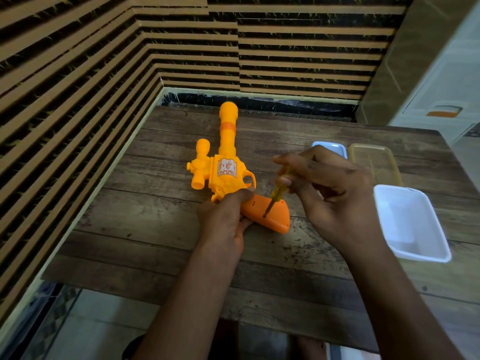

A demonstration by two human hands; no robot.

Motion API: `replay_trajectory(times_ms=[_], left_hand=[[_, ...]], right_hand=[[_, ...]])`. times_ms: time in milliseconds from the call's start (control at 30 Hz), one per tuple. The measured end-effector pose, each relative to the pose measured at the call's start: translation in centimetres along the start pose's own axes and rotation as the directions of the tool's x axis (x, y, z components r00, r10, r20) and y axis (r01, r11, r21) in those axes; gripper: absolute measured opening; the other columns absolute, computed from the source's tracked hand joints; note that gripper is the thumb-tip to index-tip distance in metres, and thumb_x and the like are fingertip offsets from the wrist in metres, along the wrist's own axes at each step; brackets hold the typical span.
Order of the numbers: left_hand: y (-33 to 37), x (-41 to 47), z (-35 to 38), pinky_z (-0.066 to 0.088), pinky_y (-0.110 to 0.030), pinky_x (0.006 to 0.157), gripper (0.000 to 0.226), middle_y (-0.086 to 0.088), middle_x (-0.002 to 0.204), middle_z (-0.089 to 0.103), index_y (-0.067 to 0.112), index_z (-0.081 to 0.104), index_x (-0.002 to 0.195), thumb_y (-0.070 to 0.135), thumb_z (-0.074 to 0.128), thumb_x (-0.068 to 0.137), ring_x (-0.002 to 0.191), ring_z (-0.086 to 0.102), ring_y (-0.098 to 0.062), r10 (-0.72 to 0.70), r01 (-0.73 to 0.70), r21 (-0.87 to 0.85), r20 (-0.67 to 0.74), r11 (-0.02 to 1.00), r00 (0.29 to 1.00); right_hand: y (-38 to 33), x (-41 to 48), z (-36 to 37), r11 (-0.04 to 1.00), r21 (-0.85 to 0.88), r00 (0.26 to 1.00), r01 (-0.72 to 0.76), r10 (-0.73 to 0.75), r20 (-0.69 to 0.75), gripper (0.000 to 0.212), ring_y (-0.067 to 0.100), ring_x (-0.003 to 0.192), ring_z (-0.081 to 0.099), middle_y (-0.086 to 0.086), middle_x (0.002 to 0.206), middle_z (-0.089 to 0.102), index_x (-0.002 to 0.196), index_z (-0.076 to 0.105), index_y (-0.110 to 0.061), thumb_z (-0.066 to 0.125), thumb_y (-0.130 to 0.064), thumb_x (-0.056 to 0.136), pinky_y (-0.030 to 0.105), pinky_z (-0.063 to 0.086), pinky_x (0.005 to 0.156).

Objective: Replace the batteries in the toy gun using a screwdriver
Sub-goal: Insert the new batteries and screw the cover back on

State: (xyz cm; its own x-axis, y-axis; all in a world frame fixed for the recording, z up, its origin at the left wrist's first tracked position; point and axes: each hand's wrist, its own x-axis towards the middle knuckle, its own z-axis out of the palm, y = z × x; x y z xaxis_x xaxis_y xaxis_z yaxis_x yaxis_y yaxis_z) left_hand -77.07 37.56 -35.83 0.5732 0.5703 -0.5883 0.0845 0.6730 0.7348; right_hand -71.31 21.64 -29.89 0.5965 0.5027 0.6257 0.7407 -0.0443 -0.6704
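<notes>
One yellow toy gun [226,167]; long barrel, side scope, orange grip

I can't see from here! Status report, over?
Left hand grips toy gun. Right hand holds screwdriver, tip on orange grip. White tray aside, nothing blocking.

The toy gun [226,172] lies on the table [155,229], barrel toward the back wall [298,61], with the screwdriver [276,193] tip on its grip, a tub [405,224] to its right, and a flat cover [335,148] and a second cover [374,159] behind the tub.
</notes>
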Motion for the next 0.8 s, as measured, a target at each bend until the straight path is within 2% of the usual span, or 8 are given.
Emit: replay_trajectory(times_ms=[100, 233, 333, 467, 633, 700, 800], left_hand=[[0.05, -0.18, 0.01, 0.063, -0.036, 0.061, 0.052, -0.011, 0.117, 0.077, 0.014, 0.069, 0.125, 0.003, 0.084, 0.077, 0.105, 0.075, -0.027, 0.004, -0.004, 0.004, 0.019, 1.0, 1.0], [0.2, -0.43, 0.19, 0.062, -0.035, 0.062, 0.046, -0.012, 0.114, 0.076, 0.013, 0.07, 0.121, 0.0, 0.081, 0.079, 0.105, 0.073, -0.029, 0.0, 0.0, -0.011, 0.013, 1.0, 1.0], [0.11, -0.08, 0.11, 0.063, -0.039, 0.066, 0.049, -0.012, 0.116, 0.077, 0.013, 0.071, 0.124, 0.0, 0.082, 0.078, 0.107, 0.073, -0.03, -0.005, 0.005, -0.011, 0.015, 1.0, 1.0], [-0.09, 0.34, -0.11, 0.063, -0.037, 0.063, 0.052, -0.01, 0.117, 0.077, 0.013, 0.072, 0.126, 0.002, 0.083, 0.076, 0.109, 0.074, -0.029, -0.005, 0.005, -0.003, 0.023, 1.0, 1.0], [-0.03, 0.33, -0.05, 0.064, -0.039, 0.066, 0.056, -0.009, 0.117, 0.078, 0.013, 0.07, 0.127, 0.002, 0.085, 0.074, 0.107, 0.074, -0.028, 0.001, -0.001, -0.002, 0.023, 1.0, 1.0], [0.01, 0.04, 0.01, 0.064, -0.037, 0.064, 0.056, -0.01, 0.118, 0.077, 0.013, 0.069, 0.128, 0.003, 0.085, 0.075, 0.106, 0.074, -0.027, -0.004, 0.004, 0.002, 0.018, 1.0, 1.0], [0.12, -0.21, 0.08, 0.062, -0.033, 0.057, 0.052, -0.01, 0.117, 0.076, 0.014, 0.069, 0.126, 0.002, 0.084, 0.078, 0.105, 0.073, -0.027, -0.004, 0.004, -0.005, -0.005, 1.0, 1.0]], right_hand=[[-0.15, 0.22, 0.04, 0.999, -0.012, 0.999, 0.04, -0.04, 0.015, 0.021, 0.02, 0.095, 0.072, 0.008, 0.101, 0.073, 0.115, 0.076, -0.001, 0.069, -0.003, 0.096, 0.04, 0.057, 0.077], [-0.17, 0.25, 0.2, 0.997, 0.072, 0.995, 0.007, -0.014, 0.095, 0.033, 0.021, 0.109, 0.073, 0.007, 0.115, 0.075, 0.118, 0.074, -0.001, 0.062, 0.017, 0.093, 0.044, 0.06, 0.088], [-0.38, 0.18, 0.41, 0.997, 0.08, 0.996, -0.018, 0.011, 0.085, 0.041, 0.017, 0.104, 0.075, 0.005, 0.112, 0.076, 0.117, 0.074, -0.006, 0.061, 0.023, 0.091, 0.04, 0.062, 0.084], [-0.44, 0.3, 0.52, 1.0, -0.008, 1.0, 0.007, -0.006, 0.029, 0.032, 0.011, 0.094, 0.074, 0.001, 0.101, 0.075, 0.117, 0.076, -0.006, 0.071, 0.011, 0.091, 0.036, 0.061, 0.079], [-0.52, 0.29, 0.69, 0.995, -0.094, 0.999, 0.045, -0.048, -0.024, 0.023, 0.002, 0.08, 0.06, 0.003, 0.087, 0.065, 0.112, 0.078, -0.006, 0.081, -0.01, 0.089, 0.021, 0.049, 0.074], [-0.52, 0.22, 0.72, 0.998, -0.049, 0.999, 0.034, -0.034, -0.01, 0.021, 0.006, 0.088, 0.066, 0.005, 0.094, 0.069, 0.113, 0.077, -0.004, 0.076, -0.012, 0.093, 0.028, 0.054, 0.077], [-0.65, 0.13, 0.45, 0.996, 0.075, 0.997, -0.053, 0.048, 0.057, 0.022, 0.017, 0.108, 0.072, 0.004, 0.111, 0.076, 0.116, 0.075, -0.004, 0.067, 0.002, 0.096, 0.044, 0.059, 0.087]])
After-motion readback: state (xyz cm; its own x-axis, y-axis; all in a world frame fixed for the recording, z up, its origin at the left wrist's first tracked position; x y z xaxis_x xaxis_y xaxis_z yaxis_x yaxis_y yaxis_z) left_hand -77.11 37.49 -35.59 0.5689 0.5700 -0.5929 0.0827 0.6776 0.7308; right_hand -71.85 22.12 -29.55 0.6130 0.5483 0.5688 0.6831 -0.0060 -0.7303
